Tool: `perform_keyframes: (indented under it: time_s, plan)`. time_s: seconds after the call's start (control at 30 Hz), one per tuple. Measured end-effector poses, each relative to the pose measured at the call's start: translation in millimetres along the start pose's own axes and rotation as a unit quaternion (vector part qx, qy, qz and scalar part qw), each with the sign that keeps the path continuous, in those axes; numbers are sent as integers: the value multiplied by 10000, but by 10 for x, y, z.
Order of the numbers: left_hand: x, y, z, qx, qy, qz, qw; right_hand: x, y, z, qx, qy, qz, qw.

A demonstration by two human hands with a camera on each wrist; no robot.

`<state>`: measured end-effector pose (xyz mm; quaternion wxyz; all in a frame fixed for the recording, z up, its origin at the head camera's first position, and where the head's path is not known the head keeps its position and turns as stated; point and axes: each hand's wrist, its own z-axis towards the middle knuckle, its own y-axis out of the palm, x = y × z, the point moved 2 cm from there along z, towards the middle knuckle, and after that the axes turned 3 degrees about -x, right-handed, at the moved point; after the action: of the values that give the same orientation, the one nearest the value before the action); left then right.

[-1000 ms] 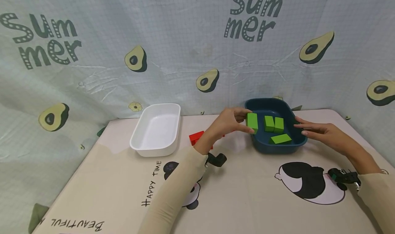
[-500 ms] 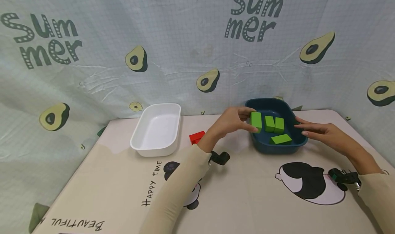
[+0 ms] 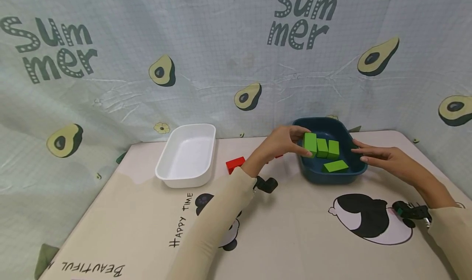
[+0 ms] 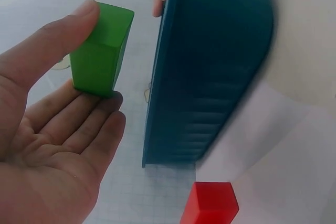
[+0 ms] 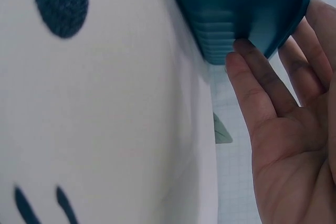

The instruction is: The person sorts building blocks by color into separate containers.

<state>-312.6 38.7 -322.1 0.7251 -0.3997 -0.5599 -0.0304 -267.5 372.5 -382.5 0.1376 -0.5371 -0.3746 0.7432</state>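
Note:
My left hand point(image 3: 279, 144) pinches a green block point(image 3: 310, 143) between thumb and fingers, over the left part of the dark blue bin point(image 3: 332, 178). In the left wrist view the held block point(image 4: 97, 59) stands above the rim, with the thumb at its top and fingertips below. Several other green blocks point(image 3: 335, 166) lie inside the bin. At the bin's right side is my right hand point(image 3: 394, 165), its fingers extended along the outer wall. The right wrist view shows these fingertips point(image 5: 237, 61) against the ribbed wall.
A white bin point(image 3: 186, 180) stands to the left at the table's back. Between the bins lie red blocks point(image 3: 234, 164), partly hidden by my left wrist. A printed cloth point(image 3: 206, 99) hangs right behind the table.
My left hand has moved a little to the right, carrying the green block from the bin's left rim to over its inside. My right hand has stayed in place.

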Motion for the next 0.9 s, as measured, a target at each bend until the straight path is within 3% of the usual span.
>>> perform_keyframes:
  time_s: [0.13, 0.53, 0.9]
  plan:
    - [11, 15, 62, -216, 26, 337, 9992, -6, -5, -8, -52, -37, -75, 10000]
    - [50, 52, 236, -561, 121, 715, 9958, 8, 1, 14, -17, -7, -100, 9999]
    - [31, 71, 274, -763, 208, 641, 9948, 8, 3, 10, -7, 136, -71, 9999]
